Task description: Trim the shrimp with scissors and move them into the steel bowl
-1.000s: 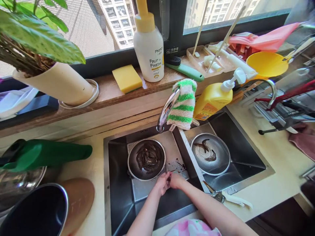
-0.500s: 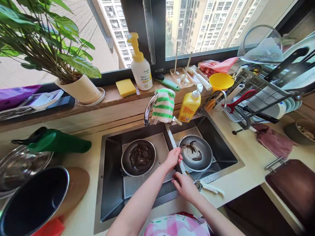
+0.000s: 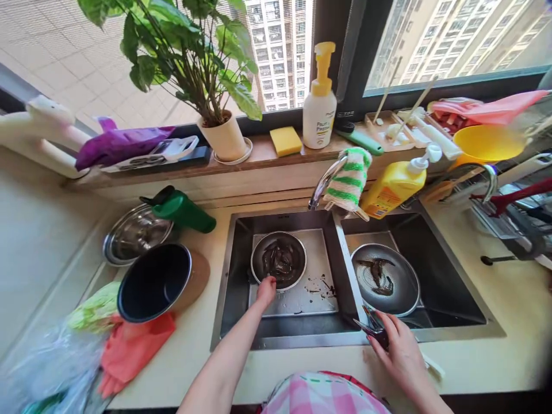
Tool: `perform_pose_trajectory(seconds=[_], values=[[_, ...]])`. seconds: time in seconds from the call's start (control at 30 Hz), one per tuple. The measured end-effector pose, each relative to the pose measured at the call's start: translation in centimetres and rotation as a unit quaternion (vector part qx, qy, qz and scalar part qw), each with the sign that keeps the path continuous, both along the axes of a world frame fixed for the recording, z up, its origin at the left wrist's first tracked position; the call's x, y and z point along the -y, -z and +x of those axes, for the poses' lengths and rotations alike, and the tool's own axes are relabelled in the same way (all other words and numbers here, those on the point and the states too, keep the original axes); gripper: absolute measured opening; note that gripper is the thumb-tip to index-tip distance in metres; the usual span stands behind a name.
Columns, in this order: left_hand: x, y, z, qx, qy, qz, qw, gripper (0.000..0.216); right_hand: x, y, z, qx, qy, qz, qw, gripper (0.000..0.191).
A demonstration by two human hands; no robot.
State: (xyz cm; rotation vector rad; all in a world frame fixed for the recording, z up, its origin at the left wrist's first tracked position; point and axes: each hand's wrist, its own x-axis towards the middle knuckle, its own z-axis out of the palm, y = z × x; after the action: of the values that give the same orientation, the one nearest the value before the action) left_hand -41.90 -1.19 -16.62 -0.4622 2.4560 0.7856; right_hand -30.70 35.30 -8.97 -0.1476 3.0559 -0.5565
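sitting in curled right hand (image 3: 405, 351): shears (image 3: 371, 330)

Dark, glossy pieces (image 3: 279, 260) lie in the left pan (image 3: 299, 269); the shears (image 3: 374, 332) gape.

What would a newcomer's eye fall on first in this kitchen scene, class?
Probably the leafy potted plant on the windowsill, then the green-and-white striped cloth draped over the faucet. Below, the left hand is at the near rim of the dark pan in the left basin, while the right hand is on scissors at the sink's front edge.
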Motion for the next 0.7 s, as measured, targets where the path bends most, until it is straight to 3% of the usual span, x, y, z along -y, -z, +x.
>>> perform_pose_trajectory(seconds=[0.13,0.3,0.4,0.7], values=[[1.1,1.7,-0.9,0.017,0.063,-0.043,0.997,0.023,-2.1,1.2,1.6,0.014,0.000,0.064,0.998,0.064],[0.0,3.8,-3.1,0.054,0.155,-0.053,0.985,0.019,-4.0,1.5,3.2,0.039,-0.009,0.093,0.995,0.070],[-0.8,4.9,-3.8,0.067,0.197,-0.052,0.977,0.028,-4.0,1.2,3.5,0.065,-0.002,0.103,0.993,0.073],[-2.2,6.4,-4.8,0.154,0.207,-0.027,0.966,0.032,-4.0,0.8,2.4,0.073,0.022,0.098,0.992,0.069]])
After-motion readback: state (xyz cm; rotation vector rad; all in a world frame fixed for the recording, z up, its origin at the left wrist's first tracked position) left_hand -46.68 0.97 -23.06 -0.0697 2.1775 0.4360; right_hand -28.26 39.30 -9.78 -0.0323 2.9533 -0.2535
